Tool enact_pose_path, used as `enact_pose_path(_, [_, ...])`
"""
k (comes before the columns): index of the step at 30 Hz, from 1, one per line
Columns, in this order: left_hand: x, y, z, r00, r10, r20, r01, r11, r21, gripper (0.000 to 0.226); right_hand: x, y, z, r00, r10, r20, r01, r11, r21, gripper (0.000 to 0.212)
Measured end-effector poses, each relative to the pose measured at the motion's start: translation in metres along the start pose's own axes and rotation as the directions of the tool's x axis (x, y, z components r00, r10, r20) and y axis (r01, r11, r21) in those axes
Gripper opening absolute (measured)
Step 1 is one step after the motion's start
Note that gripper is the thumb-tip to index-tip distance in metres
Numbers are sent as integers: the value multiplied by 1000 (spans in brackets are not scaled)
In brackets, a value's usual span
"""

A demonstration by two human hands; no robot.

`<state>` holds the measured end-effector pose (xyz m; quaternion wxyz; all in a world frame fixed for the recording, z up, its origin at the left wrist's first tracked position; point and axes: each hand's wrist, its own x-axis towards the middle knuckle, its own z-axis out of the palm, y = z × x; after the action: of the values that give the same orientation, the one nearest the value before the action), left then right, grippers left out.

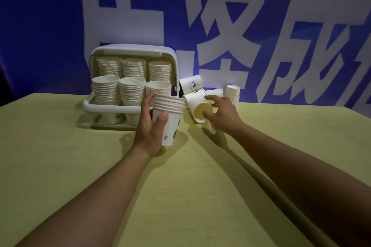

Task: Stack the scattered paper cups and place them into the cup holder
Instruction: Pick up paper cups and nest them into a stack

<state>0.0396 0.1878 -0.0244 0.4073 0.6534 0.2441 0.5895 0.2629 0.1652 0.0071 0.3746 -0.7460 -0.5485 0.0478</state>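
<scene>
My left hand (149, 126) grips a stack of nested white paper cups (168, 114), upright, just in front of the cup holder. The white cup holder (114, 106) stands at the back of the table with its lid raised and several tall cup stacks in two rows inside. My right hand (220, 112) reaches over a cup lying on its side (198, 109), mouth toward me, fingers spread and curved around it; whether they touch it is unclear. Several more loose cups (190, 85) lie and stand behind it.
The yellow-green table (200, 186) stretches toward me below both forearms. A blue banner with large white characters (220, 26) hangs close behind the table's far edge. One cup (232, 91) stands upside down at the far right of the pile.
</scene>
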Motion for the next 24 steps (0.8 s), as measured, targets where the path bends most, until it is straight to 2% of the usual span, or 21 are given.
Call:
enact_pose_path(4, [8, -8, -3, 1000, -9, 29, 9, 1000, 13, 66, 7, -5, 24, 999, -48, -6, 47, 997, -67, 61])
enact_pose_path(7, [4, -8, 2, 994, -21, 105, 17, 999, 39, 66, 13, -4, 37, 1000, -20, -8, 19, 997, -70, 59])
enact_pose_path(10, [6, -8, -2, 995, -48, 92, 46, 999, 26, 64, 11, -5, 33, 996, -3, -87, 5, 1000, 20, 55])
enact_pose_path(13, [5, -8, -3, 994, -46, 99, 43, 999, 30, 64, -3, -14, 10, 979, -64, -193, 95, 983, 156, 60])
enact_pose_path(15, [3, -6, -2, 989, -34, 142, 29, 999, 40, 64, -22, -19, -8, 967, -93, -238, 171, 929, 329, 65])
enact_pose_path(18, [-1, -1, 0, 976, -26, 218, 9, 997, 76, 60, -52, -22, -26, 958, -117, -261, 243, 816, 524, 52])
enact_pose_path(21, [-4, 4, 4, 957, -11, 290, -21, 994, 108, 58, -67, -27, -34, 948, -170, -269, 303, 742, 598, 39])
enact_pose_path(24, [-7, 11, 5, 938, -50, 343, 3, 991, 137, 62, -72, -34, -39, 941, -223, -254, 334, 729, 597, 39])
